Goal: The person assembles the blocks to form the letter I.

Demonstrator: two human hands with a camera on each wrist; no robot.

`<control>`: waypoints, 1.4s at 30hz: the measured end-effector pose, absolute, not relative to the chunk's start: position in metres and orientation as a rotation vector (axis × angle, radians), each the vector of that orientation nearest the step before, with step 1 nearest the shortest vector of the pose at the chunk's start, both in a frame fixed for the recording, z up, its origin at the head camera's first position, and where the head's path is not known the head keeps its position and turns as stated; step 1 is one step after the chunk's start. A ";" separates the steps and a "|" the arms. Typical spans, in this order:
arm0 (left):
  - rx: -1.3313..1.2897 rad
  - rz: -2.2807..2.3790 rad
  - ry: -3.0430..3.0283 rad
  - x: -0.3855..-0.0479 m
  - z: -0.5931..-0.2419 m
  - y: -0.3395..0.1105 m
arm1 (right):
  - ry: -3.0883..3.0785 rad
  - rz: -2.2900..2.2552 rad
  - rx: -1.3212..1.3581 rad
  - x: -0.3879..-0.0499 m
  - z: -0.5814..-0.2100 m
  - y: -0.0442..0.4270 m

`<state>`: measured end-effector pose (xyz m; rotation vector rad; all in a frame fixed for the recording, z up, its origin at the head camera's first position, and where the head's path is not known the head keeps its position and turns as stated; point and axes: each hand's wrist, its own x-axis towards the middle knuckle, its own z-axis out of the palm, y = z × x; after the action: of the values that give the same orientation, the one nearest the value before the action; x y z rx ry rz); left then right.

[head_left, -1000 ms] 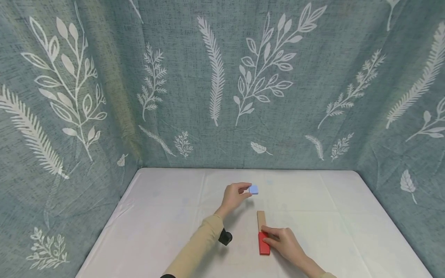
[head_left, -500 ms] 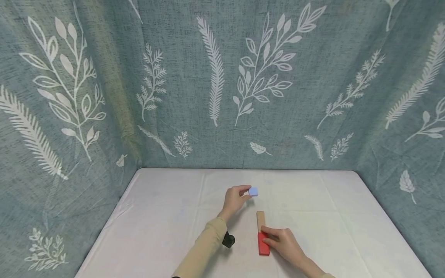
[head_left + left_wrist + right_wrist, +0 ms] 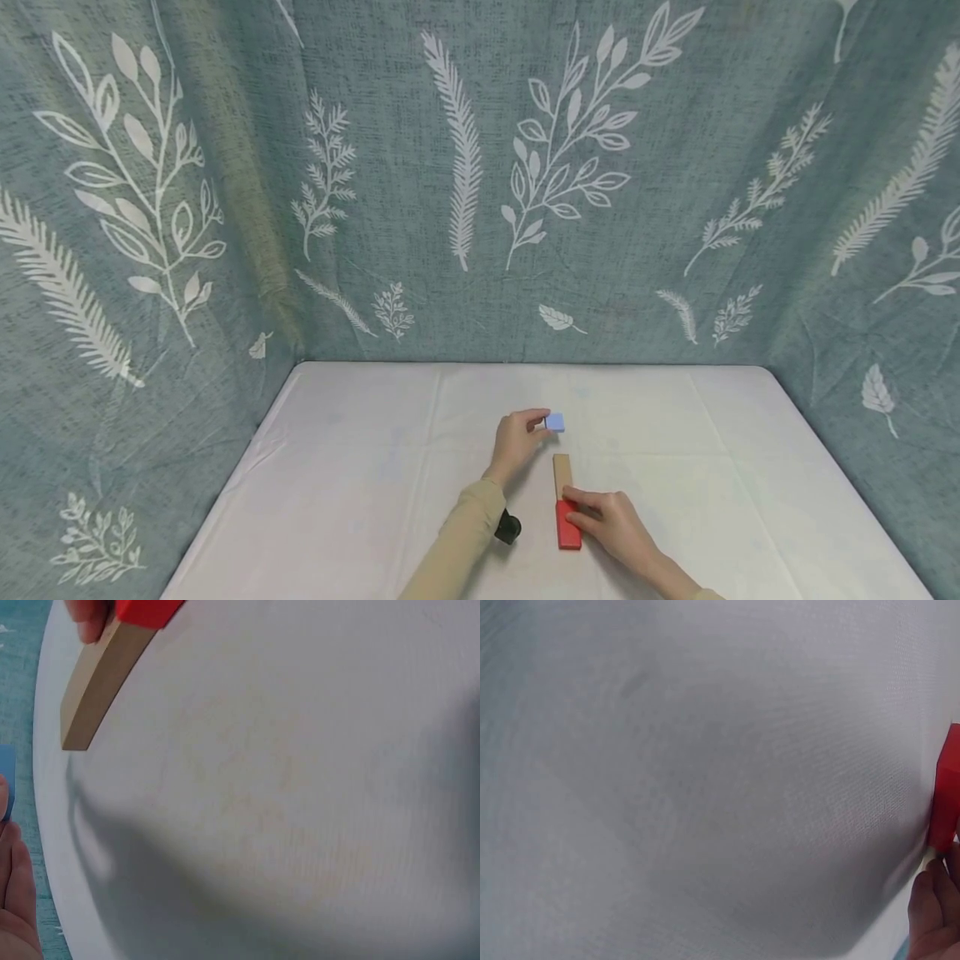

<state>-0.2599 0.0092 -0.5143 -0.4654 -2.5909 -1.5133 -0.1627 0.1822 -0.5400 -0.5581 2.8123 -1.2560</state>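
Observation:
In the head view my left hand [image 3: 514,443] pinches a small light-blue block [image 3: 555,422] between thumb and fingers, above the table beyond the far end of a wooden block [image 3: 562,473]. The wooden block lies lengthwise, its near end against a red block [image 3: 569,536]. With thumb and fingertips my right hand [image 3: 621,527] grips the red block from the right, close to where the two meet. The left wrist view catches the wooden block [image 3: 101,686], part of the red block [image 3: 146,609] and, at the left edge, the blue block [image 3: 6,769]. Right fingers touch the red block [image 3: 946,795] in the right wrist view.
A white cloth covers the table [image 3: 345,500]. Behind it and along both sides hangs a green-blue curtain [image 3: 390,192] with white leaf prints. A black wrist camera [image 3: 507,527] sits under the left sleeve.
My left hand has come nearer and a little to the right, bringing the blue block toward the wooden block's far end. The right hand and its blocks stay put.

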 end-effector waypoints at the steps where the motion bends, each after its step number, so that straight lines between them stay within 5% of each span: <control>1: -0.460 -1.509 -2.593 -0.259 -0.515 0.010 | 2.812 -1.255 -0.557 -0.163 -0.540 0.182; 42: -0.366 -1.389 -2.671 -0.253 -0.533 0.024 | 2.814 -1.255 -0.575 -0.164 -0.541 0.184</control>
<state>-0.2531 0.0236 -0.5328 -0.3662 -2.6711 -1.3893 -0.1642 0.1837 -0.5410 -0.5752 2.8145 -1.2549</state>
